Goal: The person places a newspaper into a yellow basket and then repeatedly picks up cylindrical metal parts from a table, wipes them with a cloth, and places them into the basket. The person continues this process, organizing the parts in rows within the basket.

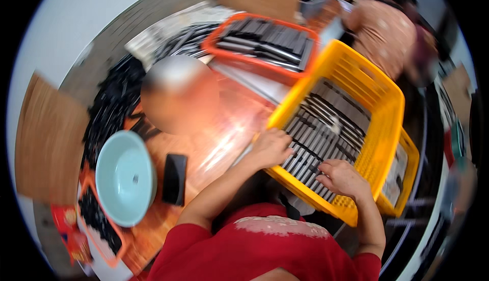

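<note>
A yellow plastic basket (377, 92) sits in front of me, its floor lined with several flat grey and black strips (326, 128). My left hand (270, 147) rests over the basket's near-left rim, its fingers curled onto the strips there. Inside the basket near the front edge, my right hand (344, 178) lies on the strips with fingers bent. The picture is blurred, so I cannot tell whether either hand actually grips a strip. My sleeves are red.
An orange basket (219, 39) holding more dark strips stands behind. A pale green bowl (125, 176) and a black block (174, 179) lie on the wooden table at left, beside heaps of dark parts (109, 108). Another person (384, 31) sits at upper right. Cardboard (46, 138) stands far left.
</note>
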The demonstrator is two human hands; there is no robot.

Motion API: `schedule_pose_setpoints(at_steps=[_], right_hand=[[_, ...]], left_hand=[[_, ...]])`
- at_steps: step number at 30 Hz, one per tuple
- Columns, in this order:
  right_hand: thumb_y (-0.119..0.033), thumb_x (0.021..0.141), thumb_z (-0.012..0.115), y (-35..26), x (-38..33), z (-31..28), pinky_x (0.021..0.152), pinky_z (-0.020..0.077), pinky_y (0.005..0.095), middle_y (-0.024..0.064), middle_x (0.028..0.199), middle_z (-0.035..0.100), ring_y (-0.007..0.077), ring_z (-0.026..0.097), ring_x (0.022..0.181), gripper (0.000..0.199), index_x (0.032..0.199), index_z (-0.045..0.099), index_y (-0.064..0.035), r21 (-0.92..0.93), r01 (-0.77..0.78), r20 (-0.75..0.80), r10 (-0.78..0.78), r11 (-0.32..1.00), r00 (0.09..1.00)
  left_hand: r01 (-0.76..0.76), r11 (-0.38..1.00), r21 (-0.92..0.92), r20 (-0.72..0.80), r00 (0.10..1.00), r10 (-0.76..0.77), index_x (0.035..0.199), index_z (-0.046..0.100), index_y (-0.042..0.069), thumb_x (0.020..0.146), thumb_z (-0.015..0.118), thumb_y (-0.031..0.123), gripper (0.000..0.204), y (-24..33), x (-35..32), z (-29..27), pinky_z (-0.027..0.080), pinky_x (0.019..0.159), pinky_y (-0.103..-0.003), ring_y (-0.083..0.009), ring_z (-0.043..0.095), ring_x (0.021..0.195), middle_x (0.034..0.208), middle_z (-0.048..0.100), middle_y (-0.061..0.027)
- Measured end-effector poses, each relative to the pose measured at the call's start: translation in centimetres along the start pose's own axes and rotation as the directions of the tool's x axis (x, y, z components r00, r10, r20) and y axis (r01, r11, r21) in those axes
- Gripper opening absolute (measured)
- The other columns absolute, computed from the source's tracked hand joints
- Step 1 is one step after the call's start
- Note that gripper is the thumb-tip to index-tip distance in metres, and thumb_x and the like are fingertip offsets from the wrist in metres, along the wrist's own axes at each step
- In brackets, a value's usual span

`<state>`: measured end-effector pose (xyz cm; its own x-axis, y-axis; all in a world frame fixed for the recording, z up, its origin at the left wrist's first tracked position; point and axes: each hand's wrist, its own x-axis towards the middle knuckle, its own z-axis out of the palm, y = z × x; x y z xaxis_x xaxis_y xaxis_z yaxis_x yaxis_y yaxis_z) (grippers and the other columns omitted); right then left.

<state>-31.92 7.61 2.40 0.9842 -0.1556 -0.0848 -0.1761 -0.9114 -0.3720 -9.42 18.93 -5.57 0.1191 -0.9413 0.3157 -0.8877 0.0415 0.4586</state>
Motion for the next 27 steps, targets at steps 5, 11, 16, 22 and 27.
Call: schedule_pose_setpoints(at_steps=[5,11,16,22,27], right_hand=[[-0.017,0.079,0.063,0.0,-8.0,2.2,0.076,0.0474,0.0410,0.0150,0.087,0.061,0.0327,0.060,0.085,0.020,0.089,0.062,0.0002,0.131,-0.257,-0.233,0.282,0.957,0.931],[-0.016,0.077,0.064,1.4,-14.0,5.7,0.100,0.0301,0.0527,0.0104,0.107,0.060,0.0254,0.051,0.113,0.018,0.088,0.064,-0.0021,0.023,-0.615,-0.674,0.466,0.789,0.573],[-0.021,0.077,0.061,1.5,-15.7,7.2,0.104,0.0245,0.0567,0.0062,0.075,0.061,0.0238,0.059,0.086,0.017,0.069,0.064,-0.0064,0.032,-0.668,-0.620,0.539,0.744,0.571],[-0.023,0.078,0.064,1.5,-15.9,7.2,0.103,0.0255,0.0550,0.0040,0.070,0.060,0.0218,0.060,0.080,0.018,0.067,0.063,-0.0082,0.075,-0.654,-0.615,0.552,0.752,0.564],[-0.020,0.077,0.064,1.5,-16.1,7.4,0.103,0.0264,0.0560,0.0045,0.067,0.058,0.0224,0.059,0.076,0.018,0.064,0.061,-0.0080,0.085,-0.617,-0.664,0.506,0.783,0.551]], left_hand=[[0.006,1.000,0.006,0.106,0.994,-0.006,0.096,0.066,0.001,0.078,0.064,0.033,0.037,1.4,1.2,-0.2,0.046,0.082,-0.041,-0.0321,0.060,0.090,0.092,0.065,-0.0158],[0.010,0.997,0.073,0.055,0.998,-0.014,0.094,0.067,0.002,0.077,0.068,0.029,0.032,2.0,0.6,0.0,0.025,0.101,-0.046,-0.0270,0.061,0.091,0.090,0.067,-0.0131],[0.039,0.991,0.124,0.128,0.990,-0.055,0.095,0.066,0.001,0.078,0.067,0.025,0.030,3.5,0.9,0.1,0.016,0.107,-0.050,-0.0265,0.061,0.093,0.090,0.067,-0.0123],[0.093,0.987,0.129,0.163,0.980,-0.113,0.097,0.066,0.001,0.079,0.067,0.025,0.031,3.5,0.7,0.2,0.012,0.110,-0.051,-0.0267,0.059,0.095,0.088,0.066,-0.0121],[0.104,0.981,0.165,0.182,0.974,-0.134,0.098,0.065,0.000,0.078,0.067,0.023,0.030,3.5,0.9,0.4,0.011,0.110,-0.051,-0.0271,0.060,0.093,0.086,0.066,-0.0122]])
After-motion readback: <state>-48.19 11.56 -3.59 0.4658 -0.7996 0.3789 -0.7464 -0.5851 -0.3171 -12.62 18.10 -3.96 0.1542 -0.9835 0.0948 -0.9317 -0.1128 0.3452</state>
